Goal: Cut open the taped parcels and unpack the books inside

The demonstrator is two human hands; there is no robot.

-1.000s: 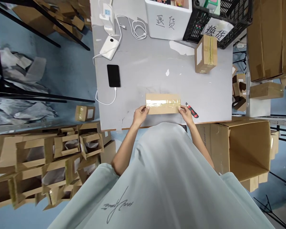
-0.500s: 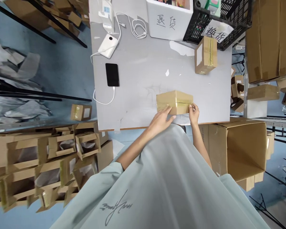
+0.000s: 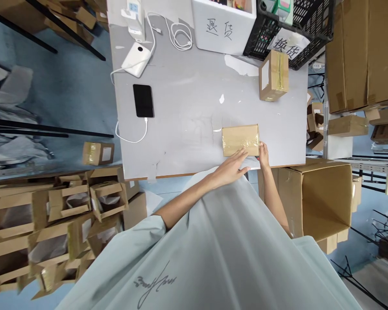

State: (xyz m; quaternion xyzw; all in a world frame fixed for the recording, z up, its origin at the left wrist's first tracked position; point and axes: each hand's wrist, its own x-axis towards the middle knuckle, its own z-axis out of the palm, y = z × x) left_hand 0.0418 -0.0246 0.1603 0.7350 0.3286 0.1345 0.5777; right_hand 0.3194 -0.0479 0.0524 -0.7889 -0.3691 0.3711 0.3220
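A small cardboard box (image 3: 241,138) lies near the front edge of the grey table (image 3: 187,107), with shiny tape across its surface. My left hand (image 3: 234,168) rests on the box's near side, its fingers stretched out and lying flat. At the box's right end is my right hand (image 3: 263,156), with its fingers curled together. A tiny red and dark bit shows beside those fingers, but I cannot make out what it belongs to.
A second taped box (image 3: 273,76) stands at the back right, before a black crate (image 3: 261,36) and a white bin (image 3: 224,30). To the left lie a phone (image 3: 143,100), a power bank (image 3: 136,59) and cables. A large open carton (image 3: 326,202) stands right of the table.
The box has turned, so its long side now lies level with the table edge. My left hand has shifted right along it; my right hand stays at its right end.
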